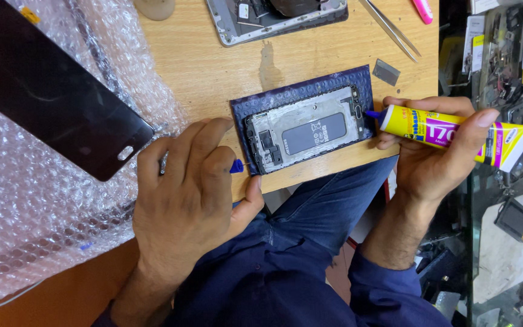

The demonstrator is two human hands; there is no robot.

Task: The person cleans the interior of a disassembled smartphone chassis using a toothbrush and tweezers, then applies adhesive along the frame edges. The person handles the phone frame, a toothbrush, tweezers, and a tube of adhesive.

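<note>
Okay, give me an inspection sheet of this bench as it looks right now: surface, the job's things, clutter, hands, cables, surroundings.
Surface: wooden table, partly under bubble wrap.
Job's things: opened phone frame on a dark blue mat; yellow glue tube, nozzle at the frame's right end.
Clutter: black screen panel on the wrap; second opened phone, tweezers, small metal blade.
Hands: left hand at the mat's left edge, pinching a small blue cap; right hand grips the tube.
Cables: nothing seen.
Surroundings: shelf of small parts to the right.
</note>
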